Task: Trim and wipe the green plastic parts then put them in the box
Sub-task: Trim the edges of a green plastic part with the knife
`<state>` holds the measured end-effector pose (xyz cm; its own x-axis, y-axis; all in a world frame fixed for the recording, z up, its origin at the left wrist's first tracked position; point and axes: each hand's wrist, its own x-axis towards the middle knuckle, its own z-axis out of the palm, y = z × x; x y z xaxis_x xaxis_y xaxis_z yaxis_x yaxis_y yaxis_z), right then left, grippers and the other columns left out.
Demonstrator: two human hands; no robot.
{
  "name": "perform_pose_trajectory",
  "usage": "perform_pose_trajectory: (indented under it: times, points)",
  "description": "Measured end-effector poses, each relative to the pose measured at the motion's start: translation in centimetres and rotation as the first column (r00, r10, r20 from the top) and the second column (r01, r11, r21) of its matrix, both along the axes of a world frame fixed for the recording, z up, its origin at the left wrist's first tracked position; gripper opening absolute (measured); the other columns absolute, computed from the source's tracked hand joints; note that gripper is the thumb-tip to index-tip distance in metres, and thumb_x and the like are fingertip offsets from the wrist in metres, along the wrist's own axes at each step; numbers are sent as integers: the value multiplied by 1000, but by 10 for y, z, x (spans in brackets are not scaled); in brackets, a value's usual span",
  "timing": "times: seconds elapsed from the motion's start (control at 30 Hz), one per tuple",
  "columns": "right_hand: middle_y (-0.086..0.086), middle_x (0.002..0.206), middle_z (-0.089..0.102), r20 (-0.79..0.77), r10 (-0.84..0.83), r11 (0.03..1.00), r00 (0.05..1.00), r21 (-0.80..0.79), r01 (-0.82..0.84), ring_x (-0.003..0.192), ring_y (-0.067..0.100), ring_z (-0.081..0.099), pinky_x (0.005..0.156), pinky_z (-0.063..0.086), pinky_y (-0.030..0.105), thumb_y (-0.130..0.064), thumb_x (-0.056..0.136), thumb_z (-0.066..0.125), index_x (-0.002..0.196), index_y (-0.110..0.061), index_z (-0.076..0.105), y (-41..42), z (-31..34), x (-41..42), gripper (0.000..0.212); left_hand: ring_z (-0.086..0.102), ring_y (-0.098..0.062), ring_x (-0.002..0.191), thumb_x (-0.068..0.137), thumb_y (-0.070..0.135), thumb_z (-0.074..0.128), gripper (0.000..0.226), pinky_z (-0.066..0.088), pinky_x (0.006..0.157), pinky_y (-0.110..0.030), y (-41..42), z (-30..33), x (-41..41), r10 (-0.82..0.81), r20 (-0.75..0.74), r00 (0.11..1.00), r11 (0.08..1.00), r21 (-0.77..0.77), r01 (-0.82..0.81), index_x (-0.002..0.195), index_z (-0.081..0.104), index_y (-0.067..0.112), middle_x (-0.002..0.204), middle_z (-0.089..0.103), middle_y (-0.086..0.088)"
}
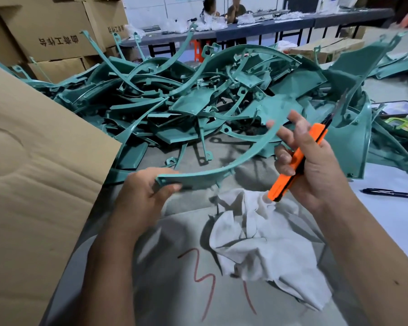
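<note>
1. Grey table [174,290], scrawled with red marks near the front edge.
2. Cardboard box [38,180] at the left, its flap lying over the table's corner.
3. Heap of green parts [186,102] across the middle of the table, curved strips and flat panels tangled, ends jutting every way.
4. Stacked cartons [52,31] behind the heap, far left.
5. Crumpled white cloth [264,250] on the table, below and between the hands.
6. Curved green strip [222,167] held up over the table, in front of the heap: long axis running from lower left to upper right, bowed downward like a shallow arc, tabbed end pointing left.
7. Left hand [149,194] pinching the strip's tabbed left end, thumb on top, fingers curled beneath.
8. Right hand [313,161] wrapped round an orange knife [297,158], blade end aimed up and to the right; forefinger and thumb tips touching the strip's far end.
9. Black pen [391,193] lying at the right edge.
</note>
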<state>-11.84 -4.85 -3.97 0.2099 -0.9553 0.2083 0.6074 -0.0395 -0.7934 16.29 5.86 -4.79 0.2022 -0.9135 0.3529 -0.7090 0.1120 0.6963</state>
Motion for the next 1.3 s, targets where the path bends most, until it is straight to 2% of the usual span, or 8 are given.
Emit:
perform_pose_trajectory:
  times: [0.2,0.43,0.57,0.7,0.83,0.97,1.13,1.3]
  points:
    - [7,81,72,26,-86,989,996,127,82,54,10,51,44,41,16,-12,89,73,92,-15,61,6,-3,16,13,63,-12,116,73,-7,83,52,49,104,-25,-4,4,-10,85,227,970,948,-317,-9,118,76,19,119,67,13]
    - [3,77,69,-98,-221,966,970,114,231,51,14,52,44,43,23,-27,99,71,90,-14,57,2,-9,19,21,71,-10,83,77,1,86,19,55,77,-23,-13,0,-16,-22,123,992,927,-369,66,86,80,16,86,74,10]
    - [3,73,62,-496,-538,840,682,-388,380,56,17,49,54,40,36,-66,101,45,87,-12,53,0,-16,11,56,70,-15,84,82,4,82,17,52,75,-20,-14,-5,-3,-44,-10,999,940,-340,38,89,78,19,86,73,11]
    - [-4,57,45,-524,-684,641,508,-764,74,48,11,41,48,32,30,-46,107,45,73,-20,46,6,-17,10,43,70,-15,84,82,16,79,13,50,74,-15,-15,-7,0,-73,-44,996,941,-333,54,89,76,27,87,73,12]
    - [-9,50,40,-601,-728,600,331,-791,-117,46,9,44,53,24,24,-56,103,44,69,-27,43,6,-19,12,44,70,-14,84,82,26,77,10,50,73,-13,-15,-9,4,-113,-80,990,949,-304,83,88,75,33,88,73,10]
    - [-12,48,40,-577,-760,612,299,-790,30,43,11,43,49,25,17,-53,103,48,64,-31,40,0,-17,0,45,68,-9,81,82,24,78,12,52,73,-17,-15,-8,7,-147,-100,984,957,-266,116,84,73,35,85,72,8]
    - [-3,49,43,-545,-827,563,139,-791,240,44,21,42,49,22,30,-54,105,50,65,-16,43,-7,-15,-11,55,67,-15,81,80,32,77,5,55,71,-30,-11,-3,4,-204,-90,975,967,-177,186,82,73,30,85,72,3]
    - [-2,50,41,-566,-822,559,60,-784,271,46,22,39,51,20,32,-55,107,49,65,-17,37,-11,-16,-14,58,67,-13,78,82,10,82,18,54,71,-26,-8,1,-2,-206,-103,973,968,-165,188,79,74,25,82,72,3]
